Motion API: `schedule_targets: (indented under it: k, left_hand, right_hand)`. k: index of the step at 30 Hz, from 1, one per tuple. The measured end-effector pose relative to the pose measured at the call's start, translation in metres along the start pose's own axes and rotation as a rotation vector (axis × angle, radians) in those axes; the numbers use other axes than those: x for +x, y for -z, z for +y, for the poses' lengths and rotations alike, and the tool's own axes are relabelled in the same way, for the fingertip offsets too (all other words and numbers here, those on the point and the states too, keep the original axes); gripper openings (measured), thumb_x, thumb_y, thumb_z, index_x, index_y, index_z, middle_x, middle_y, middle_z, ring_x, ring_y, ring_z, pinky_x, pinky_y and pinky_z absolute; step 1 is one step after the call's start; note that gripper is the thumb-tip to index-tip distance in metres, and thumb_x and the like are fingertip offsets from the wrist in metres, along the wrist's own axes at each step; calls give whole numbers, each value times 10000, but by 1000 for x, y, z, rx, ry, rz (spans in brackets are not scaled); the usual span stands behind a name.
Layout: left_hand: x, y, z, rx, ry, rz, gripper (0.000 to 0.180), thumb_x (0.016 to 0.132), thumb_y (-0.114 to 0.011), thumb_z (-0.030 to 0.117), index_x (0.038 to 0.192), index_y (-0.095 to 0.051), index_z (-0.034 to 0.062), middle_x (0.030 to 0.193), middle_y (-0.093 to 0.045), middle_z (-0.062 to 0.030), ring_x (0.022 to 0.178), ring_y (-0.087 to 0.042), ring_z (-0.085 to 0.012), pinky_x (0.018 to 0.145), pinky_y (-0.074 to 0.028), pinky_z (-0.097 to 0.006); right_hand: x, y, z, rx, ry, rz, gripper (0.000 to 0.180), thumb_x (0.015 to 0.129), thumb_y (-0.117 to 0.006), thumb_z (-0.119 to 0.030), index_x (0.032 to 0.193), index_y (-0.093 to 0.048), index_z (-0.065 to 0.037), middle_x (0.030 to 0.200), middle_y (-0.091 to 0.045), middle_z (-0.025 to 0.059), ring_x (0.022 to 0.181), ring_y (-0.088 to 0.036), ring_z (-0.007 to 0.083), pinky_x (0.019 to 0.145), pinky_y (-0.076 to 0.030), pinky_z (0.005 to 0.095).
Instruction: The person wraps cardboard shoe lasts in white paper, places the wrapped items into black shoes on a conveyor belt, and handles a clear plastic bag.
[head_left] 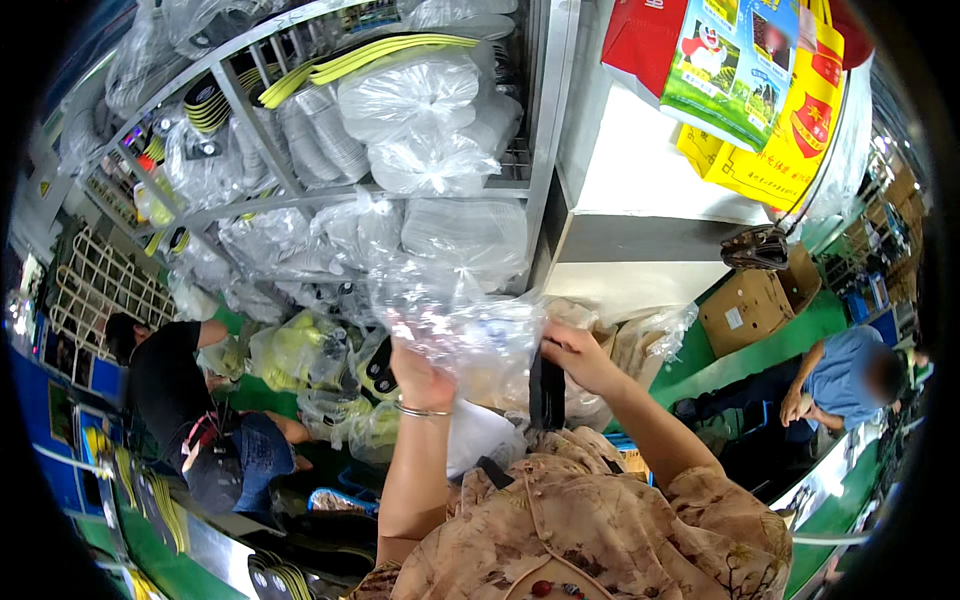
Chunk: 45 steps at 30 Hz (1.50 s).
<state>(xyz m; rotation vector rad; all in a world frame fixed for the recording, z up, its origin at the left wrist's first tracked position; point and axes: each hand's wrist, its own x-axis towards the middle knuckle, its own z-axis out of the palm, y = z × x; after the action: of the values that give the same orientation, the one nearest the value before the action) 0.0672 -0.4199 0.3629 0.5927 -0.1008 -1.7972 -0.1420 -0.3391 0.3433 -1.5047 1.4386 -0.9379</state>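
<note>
Far left: a person in a black top (170, 380) crouches by the metal rack (250, 120) of bagged parts. Centre: our left hand (420, 375), bracelet at the wrist, is closed on a clear plastic bag (470, 330) held up before us. Just right, our right hand (575, 355) grips a black flat piece (546, 390) beside the bag. Far right: a seated person in blue (845, 375).

The person's short-sleeved blouse (600, 520) is tan with a brown leaf print. A thin silver bangle (422, 410) circles the left wrist. Far on the grey metal rack (545, 120) lie clear plastic bags (420, 110) and yellow-edged black pieces (370, 52). Green floor (790, 335) shows right.
</note>
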Motion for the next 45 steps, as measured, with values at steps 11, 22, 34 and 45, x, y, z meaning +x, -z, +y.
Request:
schedule_targets:
  k: [11,22,34,45]
  left_hand:
    - [56,1,-43,547,12,-446,402,776,-668,50,1141,-503,7,961,-578,-48,914,-541,-138,718,-489,-298]
    - [232,-116,-92,2122,-1312,-216,203,708,-538,-4,910,-534,10,793,-531,-152,707,-591,-319,584,-497,-366]
    - [291,-146,-136,2523,-1342,-375,337,820,-511,228,1087,-546,24,1098,-529,-144,917,-563,-298,791,-464,-355]
    - [322,-137,-91,1083,94,-434,443,818,-529,70,1237,-398,9,1154,-522,-117,1040,-517,-213,880,-424,-308]
  right_hand:
    - [83,-3,-46,1148,120,354,298,887,-517,-138,1166,-533,-35,1040,-605,81,945,-562,134,836,-462,282]
    - [-8,122,63,176,-159,854,135,892,-523,-149,790,-532,-61,634,-430,-29,564,-400,63,508,-345,220]
    - [-2,151,56,519,-342,1037,97,874,-520,-127,923,-575,-65,682,-522,-36,515,-450,30,396,-337,170]
    - [16,147,58,922,-115,794,262,853,-477,-19,1103,-447,51,879,-581,138,641,-615,196,504,-503,262]
